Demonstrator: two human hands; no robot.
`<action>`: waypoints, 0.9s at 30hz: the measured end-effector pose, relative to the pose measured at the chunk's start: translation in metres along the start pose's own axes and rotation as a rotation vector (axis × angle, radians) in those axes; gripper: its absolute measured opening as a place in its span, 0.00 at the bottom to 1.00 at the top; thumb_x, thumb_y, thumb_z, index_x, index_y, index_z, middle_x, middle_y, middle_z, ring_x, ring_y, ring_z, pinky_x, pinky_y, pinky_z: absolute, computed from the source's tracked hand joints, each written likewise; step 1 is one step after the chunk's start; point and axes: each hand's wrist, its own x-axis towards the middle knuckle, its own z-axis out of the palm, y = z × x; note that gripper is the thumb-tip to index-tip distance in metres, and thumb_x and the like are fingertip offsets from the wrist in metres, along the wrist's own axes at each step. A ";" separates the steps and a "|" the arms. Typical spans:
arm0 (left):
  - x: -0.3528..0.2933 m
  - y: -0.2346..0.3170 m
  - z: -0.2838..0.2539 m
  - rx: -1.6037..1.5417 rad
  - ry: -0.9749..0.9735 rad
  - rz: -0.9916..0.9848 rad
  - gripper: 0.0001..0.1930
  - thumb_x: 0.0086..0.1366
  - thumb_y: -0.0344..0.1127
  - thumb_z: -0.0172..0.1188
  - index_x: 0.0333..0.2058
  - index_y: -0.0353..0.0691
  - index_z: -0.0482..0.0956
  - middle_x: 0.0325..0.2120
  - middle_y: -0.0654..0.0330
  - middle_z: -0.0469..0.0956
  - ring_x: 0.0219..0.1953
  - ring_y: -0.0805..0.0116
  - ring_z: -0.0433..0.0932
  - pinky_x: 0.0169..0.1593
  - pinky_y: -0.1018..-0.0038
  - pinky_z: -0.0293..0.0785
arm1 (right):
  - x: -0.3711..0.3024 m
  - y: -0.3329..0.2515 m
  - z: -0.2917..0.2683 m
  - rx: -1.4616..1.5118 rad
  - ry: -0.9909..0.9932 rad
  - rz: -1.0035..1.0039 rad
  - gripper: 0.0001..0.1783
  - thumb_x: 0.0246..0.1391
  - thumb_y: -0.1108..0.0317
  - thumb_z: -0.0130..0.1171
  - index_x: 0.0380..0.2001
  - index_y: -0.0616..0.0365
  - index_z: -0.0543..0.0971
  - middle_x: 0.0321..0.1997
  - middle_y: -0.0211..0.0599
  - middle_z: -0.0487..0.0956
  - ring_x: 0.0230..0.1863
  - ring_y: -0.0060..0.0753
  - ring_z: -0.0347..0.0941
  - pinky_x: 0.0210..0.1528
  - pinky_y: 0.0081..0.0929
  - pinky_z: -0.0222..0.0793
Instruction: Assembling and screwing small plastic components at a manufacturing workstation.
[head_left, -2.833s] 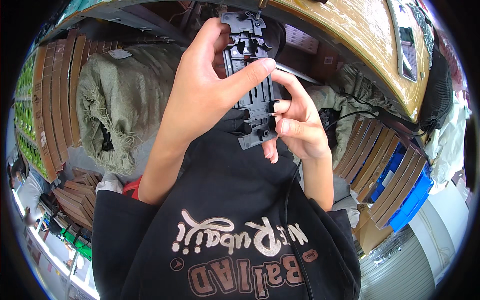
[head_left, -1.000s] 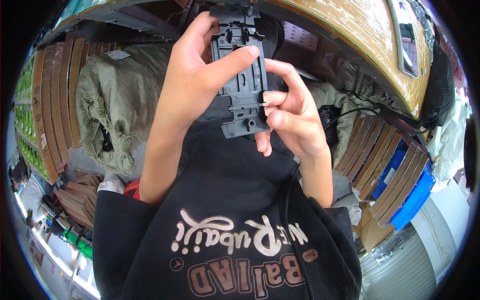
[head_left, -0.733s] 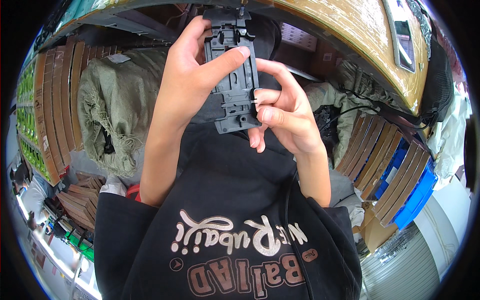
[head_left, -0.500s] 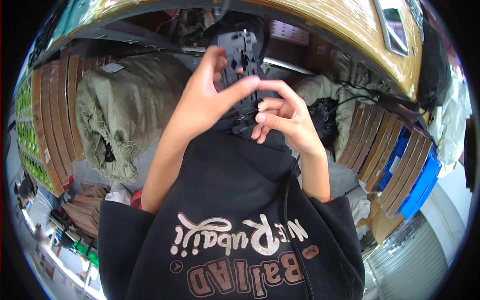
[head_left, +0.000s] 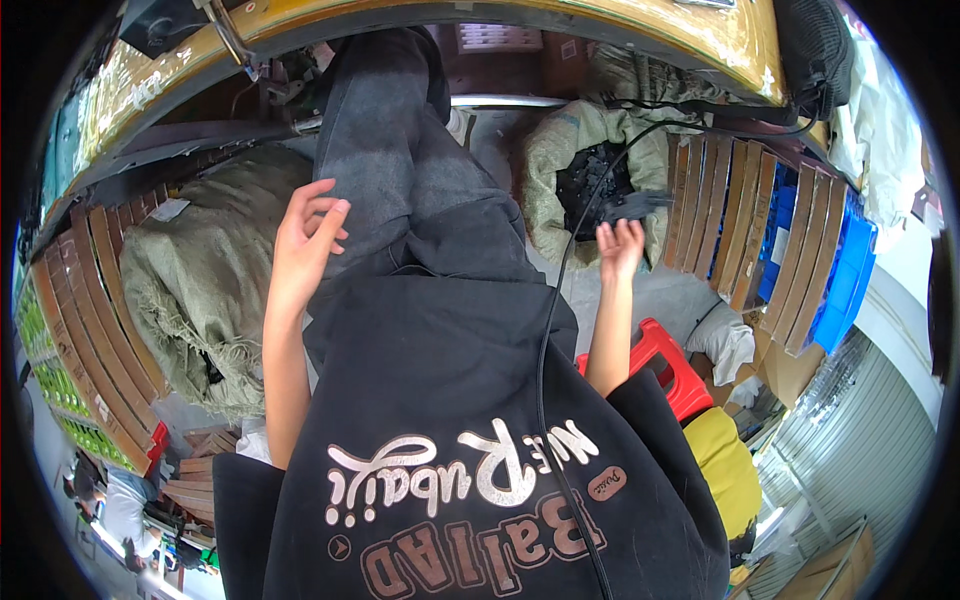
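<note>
My left hand (head_left: 308,235) hangs over my left thigh beside the dark jeans (head_left: 385,130), empty, with its fingers apart. On the right, my right hand (head_left: 620,248) reaches out palm up with its fingers loosely spread. Just beyond its fingertips is a blurred black plastic part (head_left: 638,206), apparently apart from the hand, over the rim of an open woven sack (head_left: 545,165). Inside that sack lies a heap of black plastic pieces (head_left: 590,185); their exact shapes are hard to make out.
A full woven sack (head_left: 200,270) stands at my left beside stacked cartons (head_left: 100,300). More flattened cardboard (head_left: 740,220) and a blue crate (head_left: 850,270) are at the right, near a red stool (head_left: 665,365). A black cable (head_left: 575,235) crosses in front of me. The wooden table (head_left: 690,45) spans the far side.
My hands have parted. The right hand moved right to the sack with the black part, which has left its fingers; the left drew back left. My view shifted, showing the lap and open sack.
</note>
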 end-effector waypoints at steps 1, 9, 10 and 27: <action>0.002 0.003 -0.002 -0.031 0.000 0.010 0.18 0.57 0.34 0.52 0.45 0.34 0.64 0.31 0.60 0.71 0.25 0.79 0.68 0.28 0.83 0.65 | 0.019 0.015 -0.022 0.023 -0.007 0.128 0.21 0.49 0.73 0.50 0.47 0.50 0.60 0.38 0.34 0.70 0.39 0.43 0.69 0.41 0.41 0.69; -0.002 -0.010 -0.035 -0.162 0.196 0.078 0.15 0.58 0.32 0.49 0.44 0.35 0.65 0.30 0.60 0.72 0.23 0.79 0.68 0.25 0.84 0.66 | 0.023 0.007 -0.009 -0.106 -0.227 0.226 0.31 0.49 0.72 0.50 0.55 0.56 0.51 0.55 0.46 0.56 0.50 0.55 0.61 0.46 0.48 0.66; -0.004 -0.009 -0.044 -0.196 0.250 0.088 0.14 0.58 0.32 0.49 0.43 0.36 0.65 0.29 0.59 0.72 0.23 0.79 0.68 0.25 0.84 0.66 | 0.019 -0.011 0.002 -0.136 -0.263 0.153 0.31 0.48 0.71 0.51 0.54 0.59 0.53 0.55 0.47 0.56 0.50 0.54 0.62 0.46 0.48 0.66; 0.090 0.173 -0.168 1.014 1.018 0.895 0.24 0.49 0.47 0.60 0.41 0.39 0.67 0.39 0.56 0.69 0.43 0.59 0.66 0.45 0.66 0.62 | -0.134 -0.237 0.250 -0.670 -0.632 -1.191 0.16 0.50 0.76 0.47 0.45 0.59 0.69 0.43 0.32 0.70 0.36 0.20 0.67 0.38 0.18 0.66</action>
